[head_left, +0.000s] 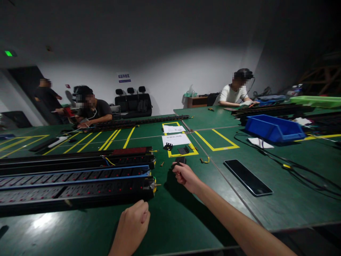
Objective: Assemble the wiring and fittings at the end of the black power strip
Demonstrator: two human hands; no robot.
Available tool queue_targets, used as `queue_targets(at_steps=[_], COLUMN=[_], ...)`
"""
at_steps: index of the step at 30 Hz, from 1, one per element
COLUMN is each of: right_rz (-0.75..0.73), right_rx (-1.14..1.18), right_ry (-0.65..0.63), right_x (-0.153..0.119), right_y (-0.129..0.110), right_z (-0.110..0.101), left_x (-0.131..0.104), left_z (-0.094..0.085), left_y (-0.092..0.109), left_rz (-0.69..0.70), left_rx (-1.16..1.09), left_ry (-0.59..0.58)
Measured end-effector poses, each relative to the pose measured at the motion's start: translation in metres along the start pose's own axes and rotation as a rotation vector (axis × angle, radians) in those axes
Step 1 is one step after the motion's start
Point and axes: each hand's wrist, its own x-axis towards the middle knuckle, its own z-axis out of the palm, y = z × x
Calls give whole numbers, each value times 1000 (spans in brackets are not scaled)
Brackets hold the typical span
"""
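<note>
So in the head view, the right hand (pixel 186 176) has a small black piece (pixel 180 161) pinched in curled fingers, just right of the power strips' (pixel 101 187) ends. It pokes out past the fingertips, pointing away from the wearer toward the yellow-taped box (pixel 183 154); too covered to call its long axis. The left hand (pixel 135 220) is a closed fist near the closest strip, can't tell if anything's inside.

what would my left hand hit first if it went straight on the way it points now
Probably the right end of the nearest long black strip, just ahead of your left hand. Depth is unclear though, so the hand might pass above it.
</note>
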Motion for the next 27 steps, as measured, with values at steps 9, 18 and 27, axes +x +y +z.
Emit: queue_targets(at_steps=[9,18,27], right_rz=[89,95,-33], right_rx=[163,153,-331], right_ry=[113,97,-107], right_x=[1,-2,-6], right_y=[-5,-8,1], right_z=[1,1,3], left_x=[0,-1,-1], left_z=[0,0,-1], left_y=[0,0,0], left_rz=[-11,-16,-23], left_rx=[-3,-7,-16], left_ry=[-13,-20,-29])
